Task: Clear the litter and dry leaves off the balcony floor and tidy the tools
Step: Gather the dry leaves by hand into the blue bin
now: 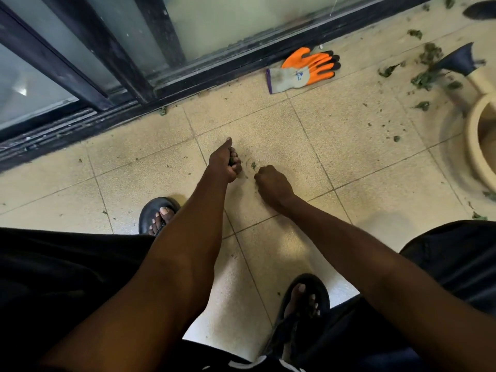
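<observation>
Crouching over the floor (268, 135), the person has both hands low at mid-frame, close together but apart. Left hand (224, 163): fingers curled round a small dark-green wad, apparently gathered leaves, index finger stretched toward the top of the frame. Right hand (272, 183): knuckles up, fingers tucked under against the tile; whether it pinches anything cannot be told.

Leaf scrap (253, 165): lies on the tile in the gap between the two hands, just beside the right knuckles and marginally nearer them. It is too small to give a long axis. Judgement: the right hand is better placed to pick it, the left already being loaded.

Outward: a glove (303, 71), orange and grey, lies flat by the door track (188, 84), above and right of the hands, fingers pointing to the right edge. The main leaf litter (426, 73) is scattered at upper right, well apart, around a dark tool (459, 59) and a cream basin (475, 135). Judgement: most of the clearing remains, on the right-hand side.
</observation>
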Demonstrator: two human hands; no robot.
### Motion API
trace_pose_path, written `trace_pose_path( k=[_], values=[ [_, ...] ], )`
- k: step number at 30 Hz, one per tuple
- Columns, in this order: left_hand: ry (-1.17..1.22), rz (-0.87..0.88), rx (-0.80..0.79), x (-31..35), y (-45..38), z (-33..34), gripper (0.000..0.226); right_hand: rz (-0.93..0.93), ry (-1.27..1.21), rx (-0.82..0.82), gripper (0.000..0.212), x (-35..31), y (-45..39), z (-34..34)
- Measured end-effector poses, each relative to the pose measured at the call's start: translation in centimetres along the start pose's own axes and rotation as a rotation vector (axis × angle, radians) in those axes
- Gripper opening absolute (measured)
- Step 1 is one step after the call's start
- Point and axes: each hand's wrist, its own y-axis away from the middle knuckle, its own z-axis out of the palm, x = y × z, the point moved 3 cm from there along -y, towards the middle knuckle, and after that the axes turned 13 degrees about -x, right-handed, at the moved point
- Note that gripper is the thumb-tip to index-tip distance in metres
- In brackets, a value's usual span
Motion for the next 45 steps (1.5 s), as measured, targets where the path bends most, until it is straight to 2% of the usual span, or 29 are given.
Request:
trace_pose_path(
  k=[2, 3, 5, 6, 8, 10, 12, 16, 18, 20, 24, 28, 32, 34, 36, 38, 39, 41, 43, 45],
  values=[
    [-0.025, 0.002, 0.003, 0.5, 0.3, -0.2, 0.043, 0.231, -0.459, 0.121, 0.016, 2.3, -0.8, -1.4],
    [-0.046, 0.002, 0.003, 0.6, 0.5, -0.2, 0.042, 0.347, -0.809, 0.197, 0.013, 3.8, -1.1, -2.3],
    [-0.081, 0.005, -0.007, 0.7, 0.9, 0.4, 0.038, 0.497, -1.553, 0.162, 0.014, 5.3, -1.2, -3.9],
    [-0.097, 0.004, -0.014, 0.6, 1.1, 1.0, 0.036, 0.483, -1.819, 0.096, 0.021, 5.4, -1.4, -4.8],
    [-0.128, 0.005, -0.046, 0.5, 1.7, 2.9, 0.035, 0.381, -2.054, 0.008, 0.03, 5.0, -1.2, -7.5],
    [-0.161, 0.014, -0.077, 0.3, 2.3, 5.4, 0.036, 0.277, -2.018, -0.013, 0.031, 4.4, -0.6, -10.3],
    [-0.184, 0.028, -0.106, 0.4, 2.6, 8.1, 0.038, 0.248, -1.836, 0.021, 0.021, 4.0, 0.0, -12.5],
    [-0.194, 0.068, -0.2, 0.3, 4.3, 15.3, 0.042, 0.365, -1.089, 0.292, 0.016, 5.4, 3.0, -17.2],
    [-0.166, 0.066, -0.25, 0.1, 5.3, 19.3, 0.046, 0.447, -0.903, 0.351, 0.016, 6.7, 5.1, -19.1],
    [-0.188, 0.035, -0.33, -0.8, 6.4, 23.3, 0.056, 0.518, -0.818, 0.388, 0.018, 8.9, 7.6, -20.4],
    [-0.367, -0.012, -0.501, -3.5, 9.8, 31.8, 0.04, 0.636, -0.832, 0.599, 0.021, 13.9, 13.3, -22.7],
    [-0.567, -0.019, -0.563, -7.2, 11.3, 38.8, 0.028, 0.767, -0.862, 0.841, 0.02, 19.2, 18.5, -23.9],
    [-0.604, -0.062, -0.605, -10.1, 9.0, 43.4, 0.034, 0.958, -0.724, 0.914, 0.017, 24.2, 20.4, -23.2],
    [-0.629, -0.137, -0.61, -12.0, 6.7, 44.9, 0.033, 1.05, -0.689, 0.825, 0.014, 27.2, 20.8, -22.0],
    [-0.662, -0.204, -0.582, -14.6, 4.5, 46.1, 0.027, 1.031, -0.87, 0.747, 0.009, 30.2, 21.8, -20.2],
    [-0.643, -0.287, -0.583, -17.2, 3.6, 47.1, 0.026, 0.824, -1.261, 0.759, 0.015, 31.9, 23.8, -18.3],
    [-0.655, -0.316, -0.596, -18.4, 3.1, 47.6, 0.032, 0.698, -1.428, 0.759, 0.018, 32.5, 25.1, -17.2],
    [-0.713, -0.382, -0.633, -21.1, 2.2, 48.0, 0.044, 0.61, -1.603, 0.826, 0.017, 34.0, 28.3, -14.3],
    [-0.751, -0.435, -0.613, -23.6, 1.0, 47.5, 0.044, 0.798, -1.591, 1.07, 0.012, 36.1, 31.5, -10.4],
    [-0.781, -0.477, -0.588, -26.2, 0.2, 46.6, 0.042, 1.157, -1.488, 1.286, 0.002, 37.6, 34.0, -6.1]
  ],
)
